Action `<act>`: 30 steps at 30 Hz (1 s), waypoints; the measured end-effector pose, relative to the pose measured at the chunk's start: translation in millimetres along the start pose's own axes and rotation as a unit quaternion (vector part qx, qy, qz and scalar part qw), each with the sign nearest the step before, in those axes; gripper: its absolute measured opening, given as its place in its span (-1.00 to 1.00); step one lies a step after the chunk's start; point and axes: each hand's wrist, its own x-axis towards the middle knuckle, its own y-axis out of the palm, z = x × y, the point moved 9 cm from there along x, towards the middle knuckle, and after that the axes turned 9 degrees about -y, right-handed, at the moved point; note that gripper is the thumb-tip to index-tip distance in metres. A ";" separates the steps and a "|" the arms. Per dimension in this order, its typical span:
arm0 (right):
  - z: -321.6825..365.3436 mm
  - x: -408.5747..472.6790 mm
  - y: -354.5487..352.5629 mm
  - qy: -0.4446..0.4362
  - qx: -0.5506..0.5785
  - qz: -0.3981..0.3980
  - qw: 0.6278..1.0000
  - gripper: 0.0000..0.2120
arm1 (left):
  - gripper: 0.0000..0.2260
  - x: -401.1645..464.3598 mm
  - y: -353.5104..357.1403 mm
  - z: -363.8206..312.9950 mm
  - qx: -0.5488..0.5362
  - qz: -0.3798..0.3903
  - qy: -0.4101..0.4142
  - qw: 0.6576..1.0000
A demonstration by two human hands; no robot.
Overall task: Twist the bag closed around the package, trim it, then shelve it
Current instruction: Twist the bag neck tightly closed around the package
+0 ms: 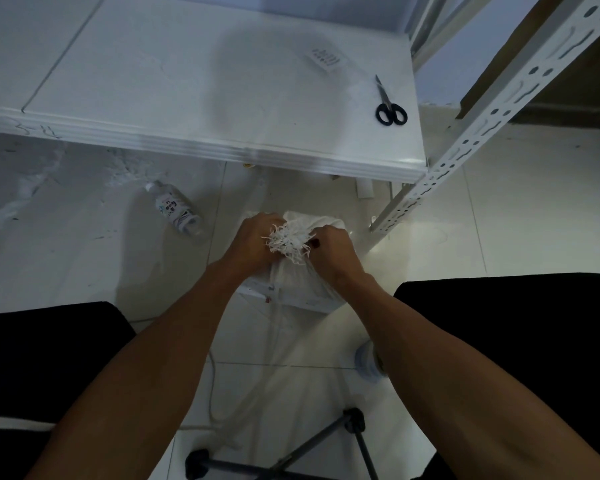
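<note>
White table above a pale tiled floor, as we see them from overhead.

On the table (pixel 187 81) we find black-handled scissors (pixel 390 107) near its right edge and a small printed paper slip (pixel 327 58) further back. On the floor (pixel 499 216) lie a plastic bottle (pixel 175 207) on its side, the bagged package (pixel 302 271) standing below the table's front edge, white scraps (pixel 18 202) at left, and a tripod base (pixel 291 452).

Both my forearms bare, reaching forward and down, converging. My left hand (pixel 253 239) and right hand (pixel 329 247) sit close together, fingers curled tight, gripping.
</note>
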 end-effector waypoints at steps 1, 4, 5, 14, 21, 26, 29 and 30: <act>1.3 0.3 -2.2 -0.001 0.001 -0.003 1.000 -0.74 | -0.76 -1.4 0.7 1.2 -0.010 -0.003 -0.003 1.000; 0.5 -0.9 -6.2 0.002 -0.008 0.005 1.000 -0.67 | -0.80 -3.1 -0.5 4.0 -0.040 -0.008 -0.014 0.999; -1.6 -1.4 -5.7 0.010 -0.014 0.009 1.000 -0.73 | -0.84 -3.2 -0.7 5.5 -0.049 -0.008 -0.018 0.999; -13.2 2.5 -9.8 0.047 -0.043 -0.009 0.998 -0.78 | -0.89 -4.0 -1.4 17.9 -0.167 -0.009 -0.047 0.985; 6.2 2.8 21.4 -0.034 -0.093 0.037 0.994 -0.59 | -0.76 -2.4 -5.9 15.7 -0.180 0.013 -0.026 0.983; 14.6 4.8 12.0 -0.066 -0.054 0.002 0.996 -0.72 | -0.65 -4.4 -6.2 12.7 -0.198 0.001 -0.032 0.980; 10.1 6.5 6.4 -0.047 -0.004 -0.019 0.999 -0.87 | -0.64 -3.5 -10.7 10.4 -0.206 -0.004 -0.026 0.978; 10.4 7.1 4.7 -0.039 0.005 -0.023 0.999 -0.89 | -0.65 -3.4 -12.1 10.5 -0.205 -0.008 -0.027 0.978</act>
